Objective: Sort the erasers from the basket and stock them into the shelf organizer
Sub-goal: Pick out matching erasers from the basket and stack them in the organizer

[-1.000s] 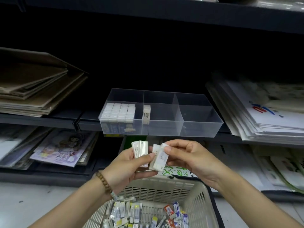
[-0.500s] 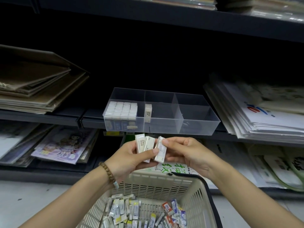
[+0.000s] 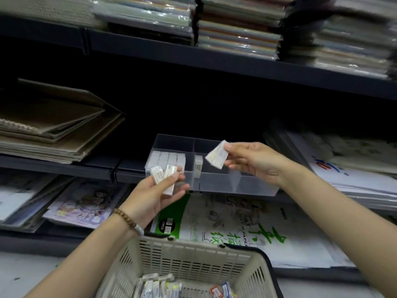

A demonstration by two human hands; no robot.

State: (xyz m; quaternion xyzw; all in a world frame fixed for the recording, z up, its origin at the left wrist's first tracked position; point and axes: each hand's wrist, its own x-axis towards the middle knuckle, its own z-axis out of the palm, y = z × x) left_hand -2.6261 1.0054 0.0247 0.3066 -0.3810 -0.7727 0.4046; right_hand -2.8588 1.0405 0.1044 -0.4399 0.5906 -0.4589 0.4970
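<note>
Left hand: two white erasers are gripped side by side between thumb and curled fingers, held in front of the front left corner of the organizer. A beaded bracelet is worn on this wrist.

Right hand: a single eraser is pinched between thumb and fingertips, tilted, and held over the organizer's middle compartment; blurred, so its print is not legible.

The clear organizer is seated at the front edge of the middle shelf. Its left compartment is packed with a block of erasers in rows. In the middle compartment an upright eraser is stood against the left divider.

The slotted basket is seen below both hands; loose erasers are lying on its floor.
</note>
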